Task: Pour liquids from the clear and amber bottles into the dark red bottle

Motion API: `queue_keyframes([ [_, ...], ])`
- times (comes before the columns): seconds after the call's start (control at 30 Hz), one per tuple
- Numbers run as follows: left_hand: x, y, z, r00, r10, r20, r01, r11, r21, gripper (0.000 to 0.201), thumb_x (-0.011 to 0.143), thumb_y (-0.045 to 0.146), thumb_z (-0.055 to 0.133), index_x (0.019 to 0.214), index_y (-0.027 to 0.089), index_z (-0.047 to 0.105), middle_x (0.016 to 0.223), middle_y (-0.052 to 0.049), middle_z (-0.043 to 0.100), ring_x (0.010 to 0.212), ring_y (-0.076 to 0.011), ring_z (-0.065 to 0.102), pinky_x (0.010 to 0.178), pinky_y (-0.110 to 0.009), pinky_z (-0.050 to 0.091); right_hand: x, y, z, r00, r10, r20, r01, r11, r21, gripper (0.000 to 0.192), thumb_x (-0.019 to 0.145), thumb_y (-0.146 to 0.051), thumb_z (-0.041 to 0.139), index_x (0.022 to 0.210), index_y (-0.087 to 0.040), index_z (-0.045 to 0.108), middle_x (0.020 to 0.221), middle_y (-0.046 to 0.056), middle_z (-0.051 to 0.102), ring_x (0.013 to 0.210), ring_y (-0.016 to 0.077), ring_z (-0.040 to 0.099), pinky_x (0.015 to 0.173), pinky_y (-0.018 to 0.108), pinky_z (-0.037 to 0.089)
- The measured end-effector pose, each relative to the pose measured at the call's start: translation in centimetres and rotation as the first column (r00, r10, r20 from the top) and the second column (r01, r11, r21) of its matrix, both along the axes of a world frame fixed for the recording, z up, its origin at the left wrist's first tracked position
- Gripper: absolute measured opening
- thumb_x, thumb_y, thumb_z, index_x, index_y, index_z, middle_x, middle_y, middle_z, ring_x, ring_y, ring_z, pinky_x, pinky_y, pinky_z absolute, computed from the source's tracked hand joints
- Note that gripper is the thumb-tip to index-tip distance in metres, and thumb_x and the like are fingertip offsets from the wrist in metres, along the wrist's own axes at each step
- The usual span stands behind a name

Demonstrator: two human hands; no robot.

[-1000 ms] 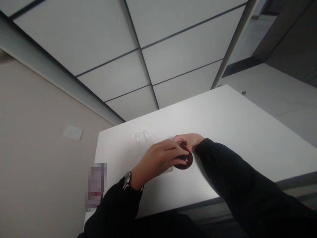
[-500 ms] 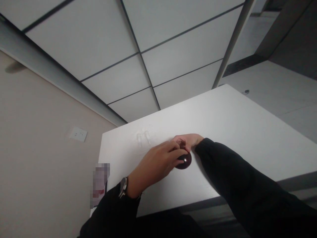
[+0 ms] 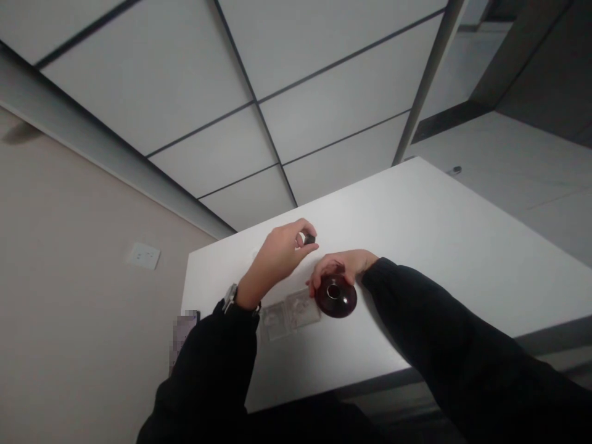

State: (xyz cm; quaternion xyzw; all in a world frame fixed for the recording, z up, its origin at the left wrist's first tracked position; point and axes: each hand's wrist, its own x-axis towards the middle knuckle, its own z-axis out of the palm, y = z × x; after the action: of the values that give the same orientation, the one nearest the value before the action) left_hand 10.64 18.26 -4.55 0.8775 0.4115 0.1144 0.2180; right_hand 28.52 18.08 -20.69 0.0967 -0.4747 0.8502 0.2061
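My right hand point(image 3: 335, 269) is wrapped round a dark red, shiny, rounded bottle point(image 3: 340, 303), which shows a small round opening on top. The bottle is low over the white table point(image 3: 398, 216); whether its base touches the surface is hidden. Up and to the left of it, my left hand point(image 3: 282, 250) pinches a small dark cap point(image 3: 309, 239) between thumb and fingers. A clear, flat plastic case point(image 3: 303, 308) with two sections lies on the table left of the bottle, below my left wrist.
A blurred-out phone-like object point(image 3: 185, 330) lies at the table's left edge beside the wall. A wall socket point(image 3: 144, 255) is on the left wall. White panelled doors point(image 3: 333, 111) stand behind the table.
My left hand has lifted off the bottle and moved up and left with the small dark cap, uncovering the opening and the clear case. My right hand stays on the bottle.
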Motion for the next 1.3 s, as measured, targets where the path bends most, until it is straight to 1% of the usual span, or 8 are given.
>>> queue_keyframes([
  [0.37, 0.5, 5.6, -8.8, 0.973, -0.224, -0.046, 0.213, 0.961, -0.174, 0.024, 0.081, 0.006, 0.076, 0.1, 0.018, 0.078, 0.105, -0.006, 0.08, 0.099, -0.0228, 0.073, 0.094, -0.037, 0.056, 0.9, 0.4, -0.2, 1.0, -0.014, -0.001, 0.014, 1.0, 0.024, 0.067, 0.066, -0.052, 0.098, 0.117, -0.013, 0.078, 0.126, 0.017, 0.078, 0.122, 0.0245, 0.072, 0.112, 0.035, 0.048],
  [0.5, 0.3, 6.0, -9.7, 0.968, -0.251, -0.024, 0.243, 0.956, -0.164, 0.024, 0.081, 0.006, 0.077, 0.101, 0.019, 0.078, 0.111, -0.008, 0.08, 0.108, -0.0249, 0.072, 0.103, -0.042, 0.054, 1.1, 0.6, -0.2, 1.0, -0.024, 0.012, 0.024, 0.999, 0.028, 0.067, 0.066, -0.053, 0.098, 0.116, -0.013, 0.078, 0.126, 0.017, 0.078, 0.123, 0.0243, 0.071, 0.113, 0.036, 0.048],
  [0.6, -0.9, 5.3, -8.1, 0.972, -0.233, 0.02, 0.233, 0.964, -0.124, 0.036, 0.084, 0.012, 0.081, 0.118, 0.021, 0.074, 0.133, -0.011, 0.073, 0.129, -0.0268, 0.064, 0.116, -0.047, 0.047, 1.5, 0.5, -0.2, 0.999, -0.022, 0.028, 0.022, 1.0, 0.023, 0.066, 0.066, -0.051, 0.098, 0.116, -0.013, 0.078, 0.124, 0.017, 0.078, 0.125, 0.0246, 0.07, 0.113, 0.036, 0.047],
  [0.8, -9.2, -1.9, -4.0, 0.966, -0.061, 0.251, 0.086, 0.992, -0.09, 0.05, 0.099, 0.044, 0.07, 0.145, 0.027, 0.058, 0.144, -0.013, 0.065, 0.134, -0.0285, 0.06, 0.12, -0.054, 0.044, 2.3, -0.1, -0.3, 0.999, -0.001, 0.041, 0.002, 0.999, -0.035, 0.066, 0.067, -0.046, 0.099, 0.119, -0.013, 0.076, 0.131, 0.019, 0.074, 0.116, 0.0241, 0.074, 0.099, 0.033, 0.055],
  [0.9, -13.4, -8.3, -6.0, 0.949, 0.132, 0.287, -0.07, 0.974, -0.216, 0.086, 0.086, 0.056, 0.083, 0.157, 0.029, 0.043, 0.16, -0.017, 0.05, 0.147, -0.0345, 0.05, 0.126, -0.058, 0.036, 2.7, -0.9, 0.1, 0.998, -0.02, 0.063, 0.024, 0.998, -0.061, 0.061, 0.071, -0.043, 0.097, 0.121, -0.014, 0.075, 0.13, 0.017, 0.074, 0.115, 0.023, 0.074, 0.098, 0.032, 0.054],
  [1.03, -14.7, -14.5, -11.4, 0.889, 0.375, 0.265, -0.278, 0.899, -0.339, 0.106, 0.074, 0.04, 0.095, 0.159, 0.028, 0.033, 0.164, -0.018, 0.044, 0.155, -0.0367, 0.042, 0.129, -0.057, 0.032, 4.0, -3.0, 1.0, 0.984, -0.076, 0.162, 0.086, 0.994, -0.06, 0.052, 0.079, -0.037, 0.091, 0.124, -0.017, 0.073, 0.134, 0.015, 0.072, 0.117, 0.0224, 0.072, 0.101, 0.034, 0.053],
  [1.17, -13.6, -15.5, -14.1, 0.801, 0.528, 0.283, -0.431, 0.836, -0.34, 0.098, 0.075, 0.022, 0.09, 0.155, 0.027, 0.034, 0.152, -0.015, 0.056, 0.143, -0.0332, 0.057, 0.121, -0.051, 0.045, 5.6, -6.8, 1.2, 0.862, -0.325, 0.389, 0.352, 0.936, 0.002, 0.06, 0.069, -0.051, 0.094, 0.116, -0.02, 0.073, 0.135, 0.017, 0.071, 0.118, 0.0284, 0.071, 0.101, 0.04, 0.053],
  [1.3, -13.6, -15.4, -13.3, 0.772, 0.552, 0.316, -0.456, 0.827, -0.33, 0.076, 0.073, 0.023, 0.092, 0.137, 0.024, 0.052, 0.14, -0.012, 0.065, 0.135, -0.0334, 0.063, 0.117, -0.051, 0.049, 6.3, -11.8, 1.0, 0.706, -0.556, 0.438, 0.56, 0.817, 0.136, 0.063, 0.076, -0.064, 0.084, 0.122, -0.023, 0.072, 0.137, 0.018, 0.069, 0.127, 0.0339, 0.066, 0.107, 0.048, 0.049],
])
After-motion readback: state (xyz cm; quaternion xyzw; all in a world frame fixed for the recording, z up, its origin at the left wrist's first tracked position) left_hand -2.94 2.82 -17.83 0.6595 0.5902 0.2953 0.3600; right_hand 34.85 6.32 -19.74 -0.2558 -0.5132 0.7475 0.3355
